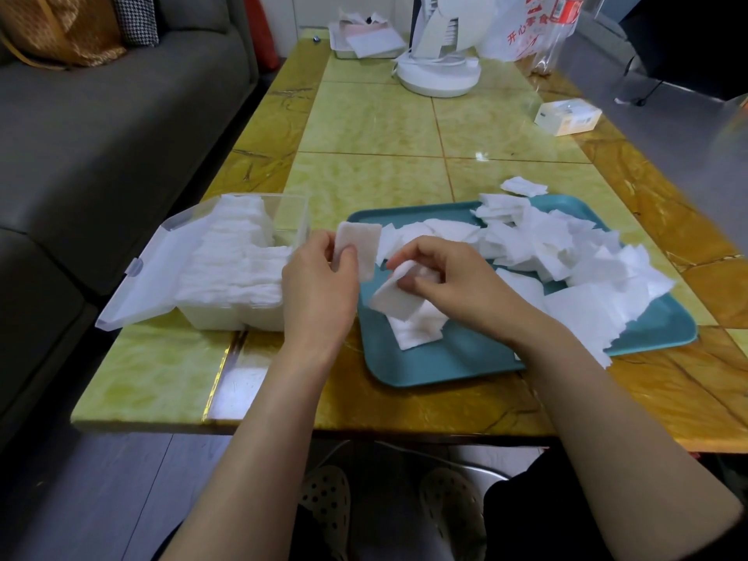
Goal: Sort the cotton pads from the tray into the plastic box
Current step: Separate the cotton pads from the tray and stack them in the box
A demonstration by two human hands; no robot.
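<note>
Pads (566, 253) lie in a loose white heap across the tray (445, 358), a few spilling past its far and right rims onto the surface (364, 127). Just left of the tray stands the box (226, 313), lid (149, 277) swung open, already packed with rows of them. The left hand (319, 285) pinches a raised pad (360, 244) by its lower edge, above the tray's left rim. The right hand (449, 277) curls its fingers round a drooping pad (392, 297) over the tray's near-left part. They look feather-light, soft and floppy, likely to cling together and to fray if tugged. A gentle fingertip pinch at an edge or corner should serve best, peeling singles off the heap and squaring them before they go in.
</note>
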